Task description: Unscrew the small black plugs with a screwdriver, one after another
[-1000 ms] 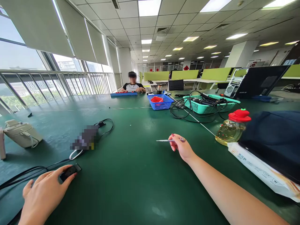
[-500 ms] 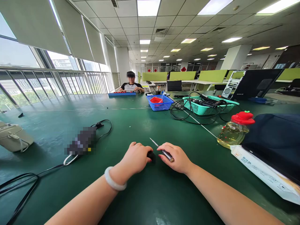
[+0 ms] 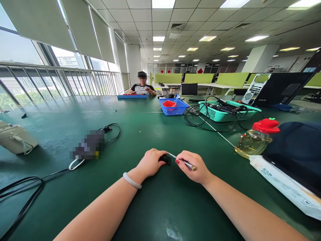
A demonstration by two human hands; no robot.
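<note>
My left hand (image 3: 151,163), with a pale bangle at the wrist, is closed on a small black object (image 3: 165,158) on the green table; much of that object lies under my fingers, so its kind cannot be told. A slim screwdriver (image 3: 188,164) with a thin metal shaft and a gold-coloured end is gripped in my right hand (image 3: 195,167). Its shaft points left, and the tip is at or very near the black object's upper right side; whether it touches is unclear.
On the green table (image 3: 140,207) lie a blurred dark device (image 3: 89,144) with cables at left and a beige case (image 3: 16,137). A blue basket (image 3: 173,110), a green basket (image 3: 218,115), a red-lidded bottle (image 3: 253,142) and a wipes pack (image 3: 283,184) stand rightward. A person (image 3: 142,87) sits opposite.
My right hand has moved slightly right, and the screwdriver lies flatter, its tip now by the black object. My left hand has shifted a little up and right with that object. The camera view has shifted slightly.
</note>
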